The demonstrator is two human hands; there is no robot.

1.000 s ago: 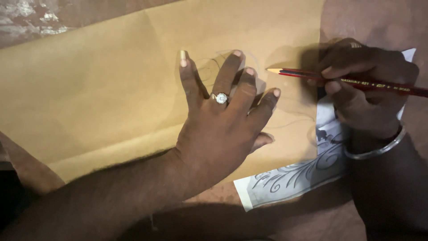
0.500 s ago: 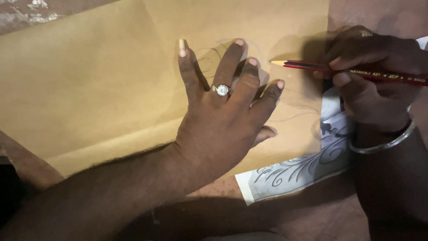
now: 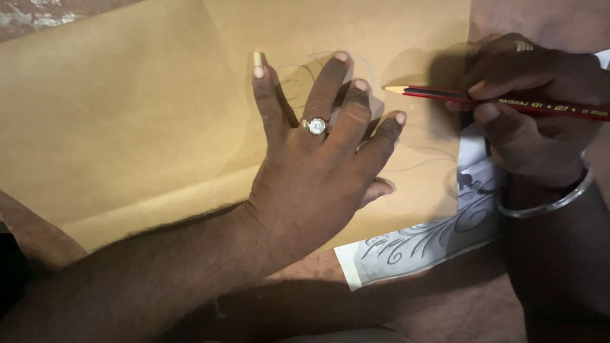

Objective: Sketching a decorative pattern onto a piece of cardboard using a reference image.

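My left hand (image 3: 318,165) lies flat, fingers spread, pressing down on a large sheet of brown paper (image 3: 127,114); a ring with a pale stone sits on one finger. Faint pencil curves show on the paper around the fingertips. My right hand (image 3: 534,108) grips a red and black striped pencil (image 3: 502,100), held nearly level, its tip pointing left just above the paper near my left fingertips. A silver bangle (image 3: 553,200) circles my right wrist.
A white sheet with a printed grey floral scroll pattern (image 3: 432,238) sticks out from under the brown paper's lower right edge. Both papers rest on a brownish floor (image 3: 457,311). A fold runs across the brown paper's lower left.
My left hand has stayed pressed on the brown paper. My right hand with the pencil has shifted slightly, the tip staying close to the left fingertips.
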